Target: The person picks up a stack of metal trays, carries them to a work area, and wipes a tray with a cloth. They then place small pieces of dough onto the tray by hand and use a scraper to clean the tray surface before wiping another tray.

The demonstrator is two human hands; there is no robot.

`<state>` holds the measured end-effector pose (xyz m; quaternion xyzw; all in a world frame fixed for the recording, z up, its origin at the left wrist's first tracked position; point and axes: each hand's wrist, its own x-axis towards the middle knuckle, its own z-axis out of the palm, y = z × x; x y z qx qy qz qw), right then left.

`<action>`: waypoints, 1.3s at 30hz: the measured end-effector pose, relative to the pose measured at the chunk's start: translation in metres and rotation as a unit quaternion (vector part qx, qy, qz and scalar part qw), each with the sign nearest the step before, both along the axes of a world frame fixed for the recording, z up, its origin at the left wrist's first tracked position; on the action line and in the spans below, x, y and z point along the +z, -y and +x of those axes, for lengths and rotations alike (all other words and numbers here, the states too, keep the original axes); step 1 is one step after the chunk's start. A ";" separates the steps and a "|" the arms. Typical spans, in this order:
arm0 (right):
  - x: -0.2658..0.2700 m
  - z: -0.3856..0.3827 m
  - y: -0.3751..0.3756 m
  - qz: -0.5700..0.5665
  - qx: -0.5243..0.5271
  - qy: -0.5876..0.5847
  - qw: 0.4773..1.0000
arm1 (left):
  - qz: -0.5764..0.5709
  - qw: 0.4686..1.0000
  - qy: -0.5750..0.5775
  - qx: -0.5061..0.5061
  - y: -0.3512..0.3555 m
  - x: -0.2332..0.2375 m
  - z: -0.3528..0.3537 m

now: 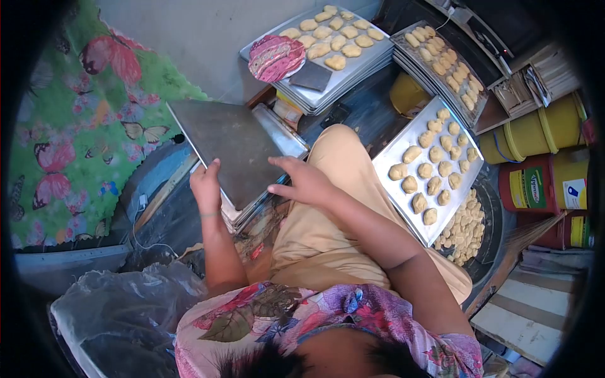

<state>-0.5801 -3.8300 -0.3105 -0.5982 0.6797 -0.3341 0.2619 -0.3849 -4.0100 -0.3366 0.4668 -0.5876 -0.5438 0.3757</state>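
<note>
A dark, flat baking tray (233, 142) lies tilted on top of a stack of metal trays (280, 133) at my left knee. My left hand (207, 184) grips its left edge, with the thumb on top and the fingers partly hidden. Over by the right edge of that tray is my right hand (304, 181), its thumb and forefinger spread apart and its fingertips right at the rim. Beside my right leg rests a shiny tray (403, 200) set with rows of dough pieces (435, 154).
Loose dough pieces (466, 227) fill a round dark basin on the right. Further trays of dough (343, 31) stand stacked at the back, a pink patterned bowl (275, 58) on one. Yellow buckets (529, 135) line the right side. A butterfly-print sheet (82, 138) covers the left wall.
</note>
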 end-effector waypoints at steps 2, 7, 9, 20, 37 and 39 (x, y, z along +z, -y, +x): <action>0.004 -0.005 0.007 0.005 -0.028 0.245 0.969 | -0.120 0.987 0.102 -0.034 -0.047 0.073 -0.013; 0.050 0.006 -0.011 -0.030 -0.028 0.594 0.803 | -0.412 0.876 0.137 -0.210 -0.143 0.108 -0.049; 0.058 0.001 -0.031 0.051 -0.056 0.637 0.767 | -0.379 0.868 0.146 -0.285 -0.172 0.108 -0.061; -0.009 -0.062 -0.117 -0.003 -0.203 0.599 0.775 | -0.325 0.933 0.001 -0.154 -0.055 0.079 -0.177; -0.009 -0.069 -0.112 0.050 -0.213 0.592 0.775 | -0.347 0.900 0.255 -0.059 0.141 0.002 -0.285; -0.032 -0.078 -0.110 0.070 -0.210 0.564 0.795 | -0.340 0.927 0.158 0.027 0.200 -0.003 -0.290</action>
